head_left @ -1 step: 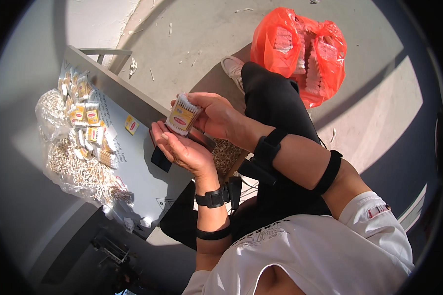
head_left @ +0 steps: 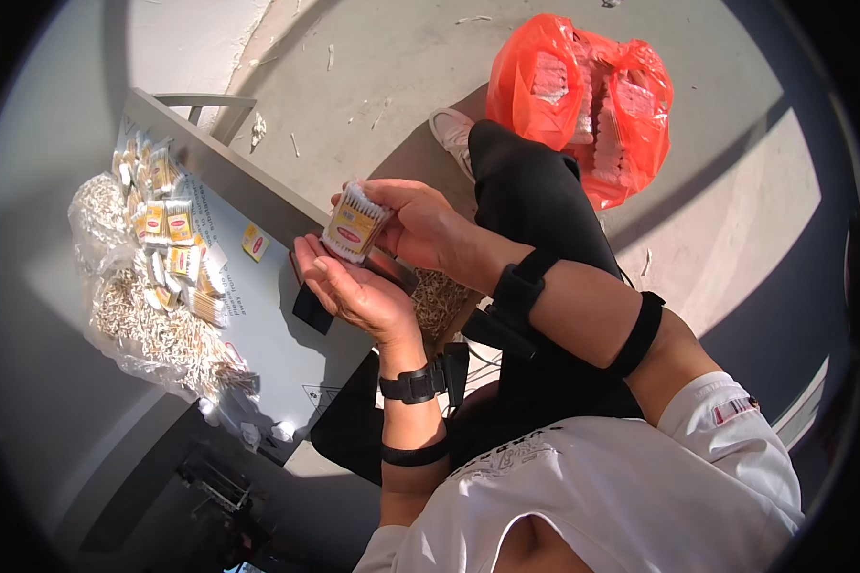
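Note:
A clear packet of cotton swabs (head_left: pixel 354 225) with a yellow and red label is tilted between my hands, above the table's edge. My right hand (head_left: pixel 422 225) grips it along its right side, thumb near the top and the other fingers partly hidden behind. Below it my left hand (head_left: pixel 365 298) lies palm up with fingers spread, close under the packet's lower end; whether it bears any weight I cannot tell. On the grey table to the left lie several similar swab packets (head_left: pixel 180 222) and a loose yellow label card (head_left: pixel 255 243).
A clear plastic bag of loose swabs (head_left: pixel 158 325) spreads over the table (head_left: pixel 287 368). Beneath my hands is a container of more loose swabs (head_left: pixel 438 304). On the floor at the far right stands a red plastic bag (head_left: pixel 535 76) of packed bundles. Stray swabs litter the floor.

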Tool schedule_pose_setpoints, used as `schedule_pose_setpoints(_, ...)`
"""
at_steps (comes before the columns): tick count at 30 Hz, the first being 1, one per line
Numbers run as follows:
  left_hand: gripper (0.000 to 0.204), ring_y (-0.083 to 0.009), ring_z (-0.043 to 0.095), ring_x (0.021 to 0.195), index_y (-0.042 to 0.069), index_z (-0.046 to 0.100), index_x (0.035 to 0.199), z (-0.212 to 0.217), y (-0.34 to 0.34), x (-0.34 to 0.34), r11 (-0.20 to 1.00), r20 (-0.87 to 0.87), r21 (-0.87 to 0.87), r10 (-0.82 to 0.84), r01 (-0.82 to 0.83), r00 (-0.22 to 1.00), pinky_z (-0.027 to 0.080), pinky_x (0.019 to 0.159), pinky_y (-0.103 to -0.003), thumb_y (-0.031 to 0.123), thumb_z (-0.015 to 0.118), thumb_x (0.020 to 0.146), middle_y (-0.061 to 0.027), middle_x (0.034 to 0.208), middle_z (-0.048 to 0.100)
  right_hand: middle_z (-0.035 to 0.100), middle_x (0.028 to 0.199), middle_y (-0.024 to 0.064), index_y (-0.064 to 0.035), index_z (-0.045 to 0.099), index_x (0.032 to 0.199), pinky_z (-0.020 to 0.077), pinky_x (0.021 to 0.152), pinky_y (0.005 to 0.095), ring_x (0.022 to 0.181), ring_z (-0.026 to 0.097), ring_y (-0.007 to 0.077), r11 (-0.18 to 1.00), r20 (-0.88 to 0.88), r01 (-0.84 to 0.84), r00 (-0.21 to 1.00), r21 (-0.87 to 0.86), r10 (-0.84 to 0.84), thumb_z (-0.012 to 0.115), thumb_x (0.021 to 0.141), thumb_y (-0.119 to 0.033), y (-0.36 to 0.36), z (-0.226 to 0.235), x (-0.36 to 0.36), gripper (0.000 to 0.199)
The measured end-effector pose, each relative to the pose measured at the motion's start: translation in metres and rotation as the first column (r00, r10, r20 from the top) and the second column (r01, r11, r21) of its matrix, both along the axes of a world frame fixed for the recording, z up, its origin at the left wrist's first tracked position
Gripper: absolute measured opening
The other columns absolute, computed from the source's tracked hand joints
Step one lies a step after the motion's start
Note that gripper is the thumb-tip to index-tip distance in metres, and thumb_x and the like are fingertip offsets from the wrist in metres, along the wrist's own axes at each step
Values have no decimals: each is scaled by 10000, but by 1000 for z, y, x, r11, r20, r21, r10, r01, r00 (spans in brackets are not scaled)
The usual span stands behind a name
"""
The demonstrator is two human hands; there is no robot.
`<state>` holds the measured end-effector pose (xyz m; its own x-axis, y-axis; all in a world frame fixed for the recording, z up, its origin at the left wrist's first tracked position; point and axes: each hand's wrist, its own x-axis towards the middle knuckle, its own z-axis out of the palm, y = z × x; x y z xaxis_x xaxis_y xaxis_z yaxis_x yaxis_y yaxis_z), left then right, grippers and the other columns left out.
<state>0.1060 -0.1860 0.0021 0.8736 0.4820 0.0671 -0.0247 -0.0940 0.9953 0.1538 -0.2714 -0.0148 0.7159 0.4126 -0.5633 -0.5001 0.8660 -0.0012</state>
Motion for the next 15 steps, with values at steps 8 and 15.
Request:
schedule_pose_setpoints(8, 687, -336, 247, 1413, -103, 240, 1435, -1, 2, -2, 999, -14, 43, -18, 19, 1000, 198, 1163, -454, 395, 419, 998, -290, 1496, 228, 596, 1194, 178, 31, 546, 1137, 398, 1069, 451, 1143, 562, 271, 991, -125, 61, 991, 123, -46, 438, 995, -173, -1, 5, 0, 271)
schedule_pose_setpoints(15, 681, -332, 262, 1405, -109, 247, 1429, -1, 1, -1, 998, -9, 55, -19, 20, 1000, 208, 1159, -451, 389, 419, 998, -287, 1486, 249, 586, 1199, 188, 45, 539, 1131, 367, 1089, 472, 1164, 541, 286, 972, -96, 102, 992, 212, -83, 456, 963, -129, 2, -2, -4, 256)
